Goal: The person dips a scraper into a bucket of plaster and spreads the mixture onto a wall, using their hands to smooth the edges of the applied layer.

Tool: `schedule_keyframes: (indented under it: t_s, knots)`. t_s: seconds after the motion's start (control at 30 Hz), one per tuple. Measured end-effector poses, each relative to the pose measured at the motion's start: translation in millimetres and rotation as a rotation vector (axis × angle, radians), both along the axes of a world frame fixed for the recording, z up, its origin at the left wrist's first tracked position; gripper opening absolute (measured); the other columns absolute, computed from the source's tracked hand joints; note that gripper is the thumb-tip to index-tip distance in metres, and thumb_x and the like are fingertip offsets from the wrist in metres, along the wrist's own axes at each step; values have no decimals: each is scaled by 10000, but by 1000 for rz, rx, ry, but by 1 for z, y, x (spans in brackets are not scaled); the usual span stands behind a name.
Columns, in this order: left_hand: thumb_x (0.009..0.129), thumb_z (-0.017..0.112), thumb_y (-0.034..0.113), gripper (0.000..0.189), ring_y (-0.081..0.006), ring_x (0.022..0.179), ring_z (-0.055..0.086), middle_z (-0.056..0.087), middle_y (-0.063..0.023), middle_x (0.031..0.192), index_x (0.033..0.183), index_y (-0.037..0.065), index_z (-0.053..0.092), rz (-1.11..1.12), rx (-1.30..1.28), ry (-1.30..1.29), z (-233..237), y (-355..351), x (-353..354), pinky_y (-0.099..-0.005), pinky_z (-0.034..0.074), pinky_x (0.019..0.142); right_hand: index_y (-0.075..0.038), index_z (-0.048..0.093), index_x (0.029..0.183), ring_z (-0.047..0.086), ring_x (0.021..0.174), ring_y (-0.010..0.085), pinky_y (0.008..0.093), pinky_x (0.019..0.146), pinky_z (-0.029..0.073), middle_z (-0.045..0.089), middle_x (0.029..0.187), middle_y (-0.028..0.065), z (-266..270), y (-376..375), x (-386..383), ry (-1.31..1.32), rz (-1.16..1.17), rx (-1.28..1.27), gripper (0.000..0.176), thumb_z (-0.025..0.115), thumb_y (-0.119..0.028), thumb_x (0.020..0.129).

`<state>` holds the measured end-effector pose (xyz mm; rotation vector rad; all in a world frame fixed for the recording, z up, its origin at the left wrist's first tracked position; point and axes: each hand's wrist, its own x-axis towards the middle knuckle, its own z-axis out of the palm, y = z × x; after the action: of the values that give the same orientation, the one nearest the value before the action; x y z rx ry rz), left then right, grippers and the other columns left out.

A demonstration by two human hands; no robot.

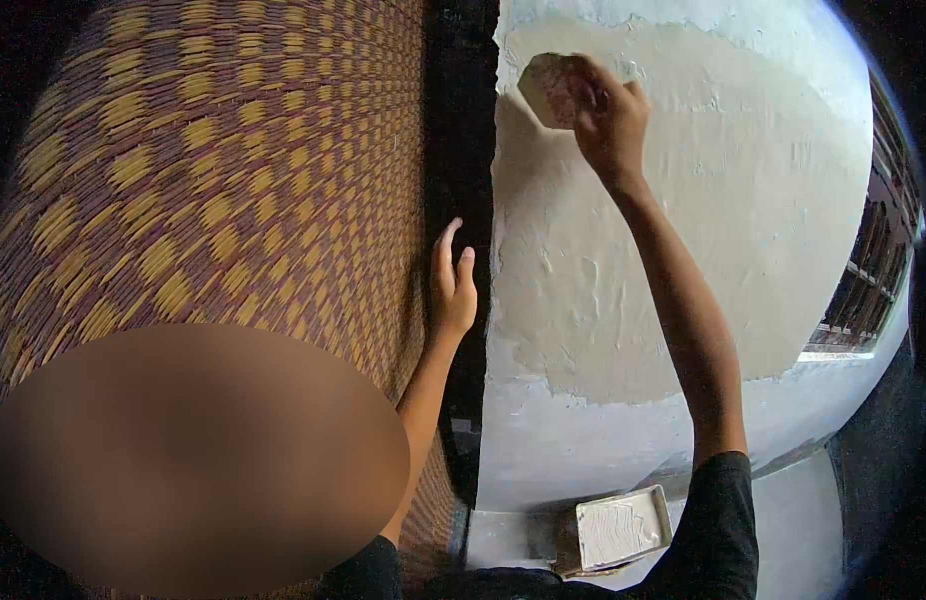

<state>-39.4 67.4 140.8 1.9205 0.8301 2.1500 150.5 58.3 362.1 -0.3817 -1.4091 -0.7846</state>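
My right hand (608, 115) is closed round a flat, pale, many-sided plate (551, 92) at the upper left part of the white wall (573, 445). A broad patch of beige plaster (723, 220), ridged in places, covers much of this wall. Beside the dark gap at the wall's left edge, my left hand (455, 285) is raised with its fingers apart and nothing in it.
A woven yellow and purple mat surface (223, 200) stands at the left. Low down, a rectangular tray (623, 528) holds white paste. A barred window (868, 260) is at the right. A blurred oval hides the lower left.
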Motion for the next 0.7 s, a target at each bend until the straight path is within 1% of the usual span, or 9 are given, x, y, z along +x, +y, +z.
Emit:
schedule_keyframes:
  t_s: [0.07, 0.2, 0.27, 0.4, 0.47, 0.53, 0.6, 0.67, 0.7]
  knots:
    - [993, 417, 191, 441, -341, 1333, 391, 432, -192, 1426, 1391, 2, 403, -8, 5, -14, -1, 1, -2, -432, 295, 1115, -134, 668, 1059, 587, 686, 314, 342, 723, 437, 705, 865, 54, -11, -1, 2, 16, -42, 39, 359, 663, -62, 707]
    - [990, 422, 180, 435, -331, 1333, 394, 436, -189, 1424, 1387, 3, 411, -23, 5, -18, -2, 2, 0, -428, 299, 1115, -157, 653, 1115, 564, 835, 266, 398, 751, 377, 701, 911, 46, -87, -6, -12, -271, -167, -398, 460, 668, -54, 666]
    - [989, 424, 176, 433, -330, 1331, 398, 441, -189, 1420, 1386, 4, 413, -28, 16, -15, -2, 0, 2, -427, 300, 1114, -179, 643, 1139, 539, 895, 246, 410, 756, 349, 687, 890, 29, -112, 9, -18, -286, -147, -282, 501, 655, -39, 657]
    - [994, 425, 185, 435, -332, 1326, 404, 444, -188, 1415, 1390, 6, 412, 16, 7, 27, 0, -4, 2, -433, 296, 1115, -131, 658, 1114, 575, 770, 277, 406, 693, 420, 680, 867, 76, -81, 6, 17, 157, -193, -330, 312, 687, -172, 806]
    - [995, 426, 193, 439, -332, 1330, 398, 438, -186, 1421, 1392, 7, 409, -5, 30, 17, 0, -3, 1, -436, 295, 1115, -84, 670, 1080, 596, 789, 292, 389, 731, 463, 666, 835, 108, -70, 4, 24, 471, 9, -142, 237, 643, -178, 865]
    - [995, 424, 192, 439, -334, 1330, 398, 439, -185, 1421, 1393, 7, 407, -10, 16, 11, -1, -4, 3, -437, 295, 1116, -53, 672, 1069, 610, 829, 294, 397, 793, 476, 669, 858, 118, -81, -4, 19, 539, 70, -186, 222, 630, -184, 895]
    - [995, 423, 191, 440, -336, 1330, 398, 441, -185, 1420, 1394, 6, 406, -14, 6, 2, 0, -4, 4, -438, 294, 1116, -75, 671, 1087, 589, 820, 295, 403, 739, 460, 665, 886, 118, -104, -9, 1, 338, 288, -397, 240, 643, -130, 855]
    - [994, 417, 186, 442, -334, 1332, 396, 441, -187, 1419, 1396, 3, 402, -22, 11, -2, 1, -4, 8, -435, 292, 1118, -83, 673, 1068, 559, 749, 305, 410, 675, 429, 651, 870, 134, -129, -4, -17, 32, 68, -275, 264, 641, -70, 806]
    - [994, 417, 186, 442, -334, 1332, 396, 441, -187, 1419, 1396, 3, 402, -26, 10, 0, 1, -4, 9, -435, 292, 1118, -83, 673, 1068, 559, 749, 305, 410, 675, 429, 651, 870, 134, -133, -1, -16, 35, 65, -276, 264, 641, -70, 806]
